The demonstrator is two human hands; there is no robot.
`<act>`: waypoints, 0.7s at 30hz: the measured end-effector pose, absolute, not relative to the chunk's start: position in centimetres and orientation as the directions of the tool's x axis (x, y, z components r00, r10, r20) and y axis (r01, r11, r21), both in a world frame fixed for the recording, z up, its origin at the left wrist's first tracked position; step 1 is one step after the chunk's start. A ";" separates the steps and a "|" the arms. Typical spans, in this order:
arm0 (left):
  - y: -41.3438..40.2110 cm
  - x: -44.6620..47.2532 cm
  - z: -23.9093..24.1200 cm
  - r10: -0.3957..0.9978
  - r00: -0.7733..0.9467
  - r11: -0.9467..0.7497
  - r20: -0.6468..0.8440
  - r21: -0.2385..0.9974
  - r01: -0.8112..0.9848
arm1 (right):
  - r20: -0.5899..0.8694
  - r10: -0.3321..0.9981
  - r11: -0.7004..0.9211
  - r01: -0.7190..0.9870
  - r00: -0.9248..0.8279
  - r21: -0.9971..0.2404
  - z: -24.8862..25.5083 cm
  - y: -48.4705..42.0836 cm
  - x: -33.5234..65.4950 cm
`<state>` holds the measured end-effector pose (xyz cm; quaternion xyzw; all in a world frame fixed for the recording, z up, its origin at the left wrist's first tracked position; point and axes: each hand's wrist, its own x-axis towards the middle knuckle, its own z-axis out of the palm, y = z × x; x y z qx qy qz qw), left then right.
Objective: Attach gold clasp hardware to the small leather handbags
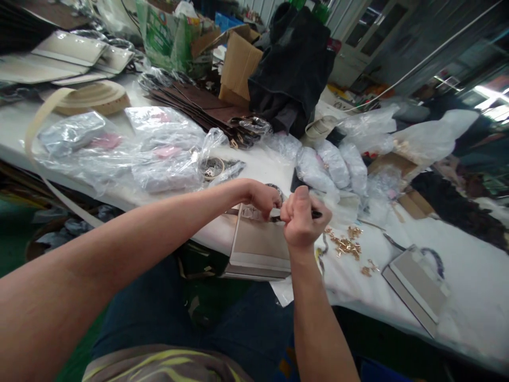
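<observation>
A slim dark tool [316,214] is clenched in the right hand [304,220], fingers fisted tightly around it. The beige handbag [260,246], just below both hands at the counter [469,276] edge, is pinched at its top by the left hand [262,199]. A slipped tool tip could scratch the bag or jab the left fingers. Both wrists are bent inward, forearms converging.

White table [469,276] running from 9 o'clock to 4 o'clock, clear plastic bags [159,154] at 10, brown straps [199,106] and cardboard box [238,63] at 12, gold fittings [345,245] at centre, grey bag [417,289] at 4.
</observation>
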<state>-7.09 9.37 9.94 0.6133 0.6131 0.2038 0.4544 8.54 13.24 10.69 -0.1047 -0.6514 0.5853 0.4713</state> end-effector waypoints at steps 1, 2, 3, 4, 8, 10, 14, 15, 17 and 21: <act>9.5 -7.0 10.1 0.936 0.157 0.171 -0.315 0.798 0.578 | 0.490 0.685 0.289 -0.417 -0.539 -0.862 10.6 13.3 8.5; 9.6 -6.8 10.2 0.934 0.148 0.180 -0.324 0.788 0.589 | 0.478 0.684 0.261 -0.427 -0.551 -0.866 10.7 13.6 8.6; 9.6 -6.7 10.4 0.932 0.139 0.190 -0.336 0.776 0.601 | 0.457 0.690 0.214 -0.444 -0.562 -0.870 10.8 13.8 8.7; 9.6 -6.5 10.5 0.928 0.131 0.202 -0.350 0.766 0.611 | 0.429 0.696 0.160 -0.459 -0.575 -0.874 10.9 14.2 8.9; 9.6 -6.1 10.5 0.918 0.127 0.215 -0.375 0.742 0.634 | 0.357 0.730 0.043 -0.483 -0.583 -0.875 11.4 14.9 10.0; 9.7 -6.1 10.2 0.925 0.119 0.204 -0.361 0.735 0.647 | 0.353 0.725 0.037 -0.479 -0.591 -0.877 11.5 14.5 10.4; 9.8 -6.3 9.6 0.932 0.110 0.198 -0.346 0.740 0.643 | 0.349 0.714 0.060 -0.444 -0.607 -0.894 11.7 13.5 9.8; 9.8 -6.3 9.4 0.932 0.109 0.204 -0.346 0.749 0.630 | 0.340 0.719 0.067 -0.426 -0.606 -0.902 11.7 13.6 9.4; 9.6 -6.4 9.1 0.932 0.098 0.227 -0.349 0.773 0.592 | 0.294 0.740 0.064 -0.372 -0.605 -0.926 11.7 14.2 8.2; 9.4 -6.7 8.6 0.940 0.143 0.196 -0.311 0.833 0.518 | 0.020 0.785 -0.090 -0.147 -0.619 -0.985 11.7 16.8 4.8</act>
